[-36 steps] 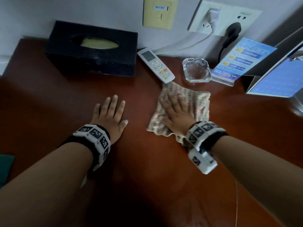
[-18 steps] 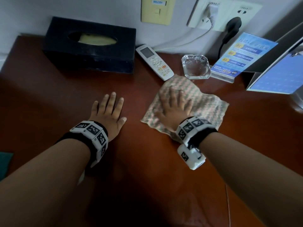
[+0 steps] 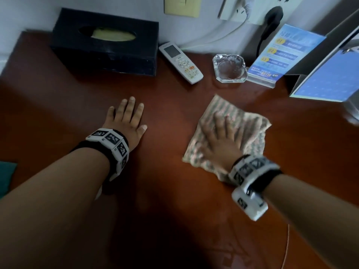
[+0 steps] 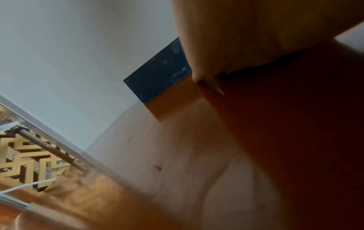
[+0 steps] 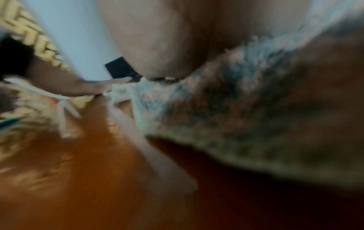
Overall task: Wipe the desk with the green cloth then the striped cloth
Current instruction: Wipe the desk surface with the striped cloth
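Note:
The striped cloth [image 3: 246,125] lies spread on the reddish-brown desk [image 3: 165,171], right of centre. My right hand [image 3: 223,136] presses flat on it with straight fingers, blurred by motion. In the right wrist view the striped cloth [image 5: 246,109] fills the right side under my palm, also blurred. My left hand [image 3: 126,121] rests flat on the bare desk to the left, fingers straight and together. A corner of the green cloth [image 3: 6,173] shows at the far left edge of the desk.
Along the back wall stand a black tissue box [image 3: 104,41], a white remote [image 3: 180,62], a glass ashtray [image 3: 229,67] and a blue leaflet stand [image 3: 279,53]. A blue-faced board [image 3: 330,78] leans at the right. Cables hang from wall sockets [image 3: 250,8].
My right hand has slid the striped cloth towards me and to the right, away from the remote and ashtray. The left hand has stayed flat in place.

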A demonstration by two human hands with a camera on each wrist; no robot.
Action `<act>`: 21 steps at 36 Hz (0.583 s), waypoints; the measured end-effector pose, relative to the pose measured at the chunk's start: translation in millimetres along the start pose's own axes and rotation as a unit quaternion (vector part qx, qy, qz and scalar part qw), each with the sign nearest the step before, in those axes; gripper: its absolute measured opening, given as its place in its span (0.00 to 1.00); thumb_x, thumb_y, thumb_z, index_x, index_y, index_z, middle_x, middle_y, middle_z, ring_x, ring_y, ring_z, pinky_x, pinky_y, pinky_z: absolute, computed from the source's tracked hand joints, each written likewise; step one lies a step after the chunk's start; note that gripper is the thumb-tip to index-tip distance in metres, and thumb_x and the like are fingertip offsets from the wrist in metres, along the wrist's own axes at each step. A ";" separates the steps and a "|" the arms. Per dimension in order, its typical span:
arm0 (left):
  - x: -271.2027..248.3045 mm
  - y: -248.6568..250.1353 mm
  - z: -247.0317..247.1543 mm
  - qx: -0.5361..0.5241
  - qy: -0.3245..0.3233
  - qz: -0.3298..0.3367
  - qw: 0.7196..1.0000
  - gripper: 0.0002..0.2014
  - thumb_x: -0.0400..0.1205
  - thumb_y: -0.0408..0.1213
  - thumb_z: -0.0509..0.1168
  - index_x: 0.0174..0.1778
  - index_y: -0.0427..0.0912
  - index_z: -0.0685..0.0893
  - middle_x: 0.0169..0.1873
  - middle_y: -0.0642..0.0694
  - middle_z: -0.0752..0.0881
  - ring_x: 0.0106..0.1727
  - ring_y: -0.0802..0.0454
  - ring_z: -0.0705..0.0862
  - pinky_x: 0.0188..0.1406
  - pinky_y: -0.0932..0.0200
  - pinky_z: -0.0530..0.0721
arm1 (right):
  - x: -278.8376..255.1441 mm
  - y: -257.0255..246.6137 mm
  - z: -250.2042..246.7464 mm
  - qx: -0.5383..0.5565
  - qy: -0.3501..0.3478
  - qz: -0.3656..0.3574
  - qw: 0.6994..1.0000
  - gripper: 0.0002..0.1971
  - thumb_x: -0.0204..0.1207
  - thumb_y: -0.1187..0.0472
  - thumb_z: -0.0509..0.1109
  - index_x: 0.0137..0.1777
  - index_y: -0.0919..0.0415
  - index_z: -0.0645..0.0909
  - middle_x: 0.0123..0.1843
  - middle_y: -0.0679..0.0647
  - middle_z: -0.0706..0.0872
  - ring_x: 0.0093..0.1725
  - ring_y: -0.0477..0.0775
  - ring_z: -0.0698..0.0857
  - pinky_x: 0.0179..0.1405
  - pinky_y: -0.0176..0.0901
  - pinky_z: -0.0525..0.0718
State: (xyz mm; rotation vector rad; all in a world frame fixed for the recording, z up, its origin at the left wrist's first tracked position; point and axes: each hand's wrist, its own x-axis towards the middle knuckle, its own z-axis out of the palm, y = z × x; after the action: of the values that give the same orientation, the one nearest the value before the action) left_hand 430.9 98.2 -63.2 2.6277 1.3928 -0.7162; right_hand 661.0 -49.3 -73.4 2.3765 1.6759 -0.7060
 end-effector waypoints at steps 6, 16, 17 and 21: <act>-6.8 18.3 -20.5 -0.003 -0.022 -0.030 0.999 0.31 0.87 0.52 0.35 0.81 0.43 0.32 0.81 0.44 0.31 0.82 0.43 0.32 0.79 0.37 0.38 | -75.8 -26.8 32.1 -0.070 -0.066 -0.126 0.987 0.33 0.76 0.31 0.37 0.79 0.32 0.31 0.78 0.47 0.17 0.76 0.61 0.17 0.70 0.73 0.27; -58.4 74.9 -10.7 -0.101 -0.015 0.047 0.994 0.32 0.87 0.52 0.41 0.82 0.46 0.32 0.81 0.46 0.31 0.82 0.45 0.32 0.79 0.38 0.37 | 2.1 16.9 -8.1 -0.071 -0.008 -0.072 0.995 0.34 0.77 0.30 0.44 0.81 0.32 0.37 0.83 0.46 0.28 0.81 0.60 0.28 0.73 0.77 0.33; -62.6 75.9 -5.3 -0.096 -0.021 0.049 0.994 0.32 0.87 0.53 0.40 0.82 0.46 0.32 0.81 0.46 0.31 0.82 0.45 0.32 0.79 0.38 0.37 | 14.7 20.2 -13.8 -0.045 -0.004 -0.054 0.998 0.33 0.79 0.32 0.47 0.80 0.31 0.38 0.84 0.46 0.28 0.81 0.59 0.28 0.73 0.76 0.32; -71.0 77.4 14.2 -0.089 -0.047 0.044 0.994 0.32 0.87 0.53 0.39 0.81 0.46 0.30 0.80 0.46 0.29 0.81 0.46 0.31 0.78 0.38 0.37 | 42.8 21.7 -29.7 0.018 0.003 0.001 1.000 0.32 0.79 0.31 0.47 0.80 0.28 0.39 0.83 0.43 0.28 0.81 0.56 0.27 0.73 0.75 0.29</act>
State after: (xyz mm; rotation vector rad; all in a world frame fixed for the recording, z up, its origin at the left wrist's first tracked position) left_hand 453.8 -5.0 -55.7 2.4677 1.2447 -0.6624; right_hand 700.9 -9.6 -70.0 2.4065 1.6761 -0.7348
